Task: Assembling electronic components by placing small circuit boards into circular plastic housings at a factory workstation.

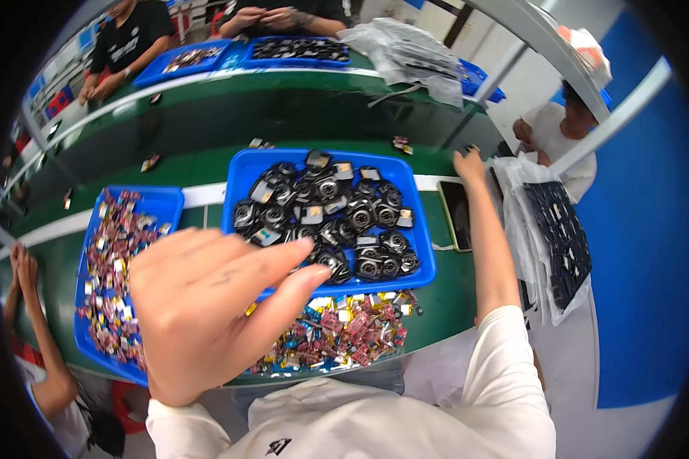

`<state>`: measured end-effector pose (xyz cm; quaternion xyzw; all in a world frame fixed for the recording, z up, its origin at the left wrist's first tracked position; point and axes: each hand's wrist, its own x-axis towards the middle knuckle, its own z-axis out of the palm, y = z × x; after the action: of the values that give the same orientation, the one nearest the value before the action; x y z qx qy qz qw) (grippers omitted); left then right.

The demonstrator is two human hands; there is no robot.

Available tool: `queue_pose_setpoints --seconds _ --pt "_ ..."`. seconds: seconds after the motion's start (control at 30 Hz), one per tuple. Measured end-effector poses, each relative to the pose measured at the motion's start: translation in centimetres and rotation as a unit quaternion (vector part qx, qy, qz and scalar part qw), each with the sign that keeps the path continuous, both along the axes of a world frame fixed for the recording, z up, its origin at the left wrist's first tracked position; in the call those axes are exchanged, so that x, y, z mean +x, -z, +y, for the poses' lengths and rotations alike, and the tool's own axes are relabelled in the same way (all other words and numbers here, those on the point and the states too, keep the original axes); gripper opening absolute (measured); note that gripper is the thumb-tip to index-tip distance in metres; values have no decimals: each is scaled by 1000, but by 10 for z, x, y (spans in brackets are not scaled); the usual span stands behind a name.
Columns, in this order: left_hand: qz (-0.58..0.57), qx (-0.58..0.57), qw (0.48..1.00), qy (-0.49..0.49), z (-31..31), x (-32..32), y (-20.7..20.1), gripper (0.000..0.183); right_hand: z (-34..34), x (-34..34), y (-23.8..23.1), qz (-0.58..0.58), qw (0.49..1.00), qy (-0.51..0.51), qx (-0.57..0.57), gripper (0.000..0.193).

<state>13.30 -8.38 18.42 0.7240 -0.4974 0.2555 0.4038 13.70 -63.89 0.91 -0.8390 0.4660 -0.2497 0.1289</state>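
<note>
My left hand [210, 298] is raised close to the camera, its index finger and thumb stretched out with a gap between them and nothing seen in it; the other fingers curl in. Behind it stands a blue tray [426, 256] of round black camera-like parts [328, 189]. My right arm reaches far out to the right. There my right hand [469, 164] pinches a small dark electronic part [473, 149] over the edge of the green belt. Small red circuit boards with wires [344, 329] lie heaped at the table's near edge, partly hidden by my left hand.
At the left stands another blue tray [174, 200] of circuit boards. A phone [457, 216] lies beside my right forearm, near stacked black foam sheets [556, 237] in plastic wrap. Small assemblies [402, 144] dot the green belt [207, 126]. Other people work across it and at both sides.
</note>
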Motion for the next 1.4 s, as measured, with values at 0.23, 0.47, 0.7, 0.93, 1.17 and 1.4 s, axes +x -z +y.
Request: queue_pose_setpoints --seconds 0.23,0.47,0.7,0.93,1.17,1.4 --pt "-15 -29 999 28 -1 8 11 18 -70 -3 20 120 991 53 2 78" --pt "-27 -37 999 10 3 15 11 17 -22 5 -1 201 979 5 -40 56" --pt "-39 -27 999 14 -1 26 16 14 97 -9 -49 62 976 -174 -114 37" --pt "-52 -13 999 9 -8 41 31 23 288 -59 -87 14 798 -595 93 18" --pt "-38 36 999 -13 -10 36 23 36 332 -78 -75 65 716 -695 26 20" --pt "-14 36 999 -5 -13 30 19 35 356 -71 -69 91 667 -738 -34 35"
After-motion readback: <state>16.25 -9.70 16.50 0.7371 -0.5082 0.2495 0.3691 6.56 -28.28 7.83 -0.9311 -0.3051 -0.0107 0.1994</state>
